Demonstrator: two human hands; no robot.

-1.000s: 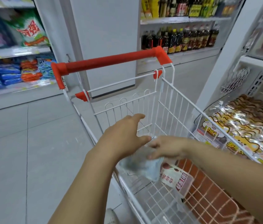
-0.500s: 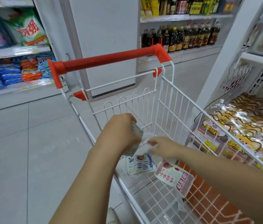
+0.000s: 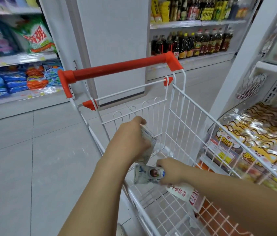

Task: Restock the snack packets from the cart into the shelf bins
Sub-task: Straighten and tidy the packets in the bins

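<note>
A white wire cart (image 3: pixel 182 106) with a red handle stands in front of me. Inside it, my left hand (image 3: pixel 131 138) grips a pale snack packet (image 3: pixel 148 142), held upright near the cart's far end. Lower down, my right hand (image 3: pixel 171 171) pinches the edge of a white-and-blue snack packet (image 3: pixel 144 174) lying on the cart floor. A white packet with red lettering (image 3: pixel 183 193) lies just under my right wrist. To the right, a shelf bin (image 3: pixel 219 150) holds several yellow-and-silver snack packs.
Grey floor tiles (image 3: pixel 32 167) stretch to the left of the cart. Shelves with detergent bags (image 3: pixel 15 79) line the far left, and bottles (image 3: pixel 194 43) fill the shelves straight ahead. A white pillar (image 3: pixel 110 48) rises behind the cart handle.
My left hand closed round the pale packet and lifted it. My right hand let that packet go, dropped lower and took hold of the white-and-blue packet on the cart floor.
</note>
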